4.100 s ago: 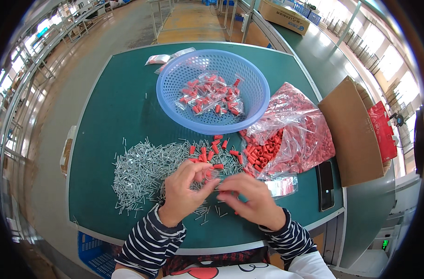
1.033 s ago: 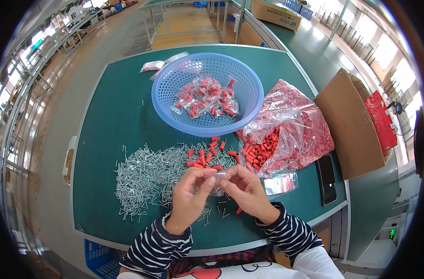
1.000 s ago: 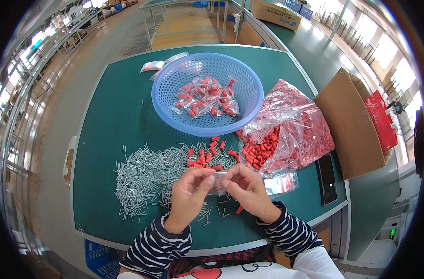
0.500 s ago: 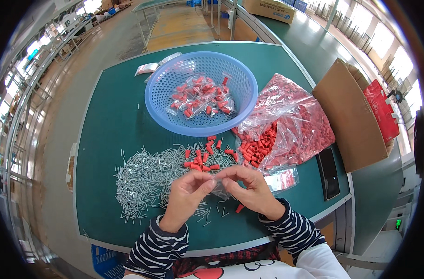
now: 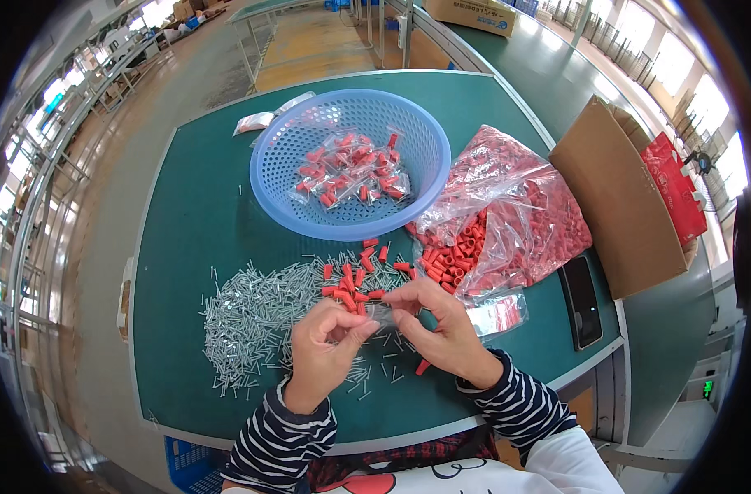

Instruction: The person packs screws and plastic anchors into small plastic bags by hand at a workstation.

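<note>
Both of my hands pinch a small clear plastic bag (image 5: 381, 314) over the near middle of the table. My left hand (image 5: 328, 352) is closed, thumb against fingers, at the bag's left edge. Opposite it, my right hand (image 5: 443, 336) grips the other edge between thumb and forefinger. What the bag holds, if anything, I cannot make out. Just beyond the fingers lies a small heap of red plastic caps (image 5: 349, 281). Left of it spreads a wide pile of silvery screws (image 5: 248, 325), some strewn under my hands. One red cap (image 5: 422, 367) lies below my right hand.
A blue perforated basket (image 5: 272, 198) contains filled small bags (image 5: 355, 169). To its right lies a large clear bag of red caps (image 5: 532, 206). A phone (image 5: 582, 303), a packet of small bags (image 5: 499, 316) and a cardboard box (image 5: 618, 206) are at the right. The green table (image 5: 190, 189) has a pale edge.
My hands have drawn slightly apart, and more of the small bag shows between them. The whole view has shifted a little.
</note>
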The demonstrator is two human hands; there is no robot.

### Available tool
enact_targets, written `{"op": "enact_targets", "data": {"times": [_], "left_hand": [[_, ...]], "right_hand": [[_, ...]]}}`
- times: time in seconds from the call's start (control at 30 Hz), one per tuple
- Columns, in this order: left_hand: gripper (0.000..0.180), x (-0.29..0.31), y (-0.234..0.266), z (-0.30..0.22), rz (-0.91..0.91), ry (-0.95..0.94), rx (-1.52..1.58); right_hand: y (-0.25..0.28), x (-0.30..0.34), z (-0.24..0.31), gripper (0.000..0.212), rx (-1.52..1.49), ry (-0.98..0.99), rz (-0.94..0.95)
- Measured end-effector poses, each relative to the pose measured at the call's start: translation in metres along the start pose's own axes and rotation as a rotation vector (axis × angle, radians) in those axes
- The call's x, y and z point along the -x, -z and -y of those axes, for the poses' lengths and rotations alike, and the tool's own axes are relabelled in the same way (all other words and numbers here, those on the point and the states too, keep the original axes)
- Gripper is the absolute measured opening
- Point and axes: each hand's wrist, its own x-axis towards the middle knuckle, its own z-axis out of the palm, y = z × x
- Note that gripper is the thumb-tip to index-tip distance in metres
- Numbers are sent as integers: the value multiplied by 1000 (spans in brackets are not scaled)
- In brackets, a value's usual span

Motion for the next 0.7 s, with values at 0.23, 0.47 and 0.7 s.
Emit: {"op": "enact_targets", "data": {"times": [0.23,0.47,0.7], "left_hand": [[25,-4,-2,6,-67,-372,-265],[27,-5,-6,5,-77,-530,-414],[23,-4,-12,1,-23,-483,-382]], "right_hand": [[3,-1,1,15,165,216,-14],[1,-1,11,13,161,155,40],[0,2,0,12,179,114,34]]}}
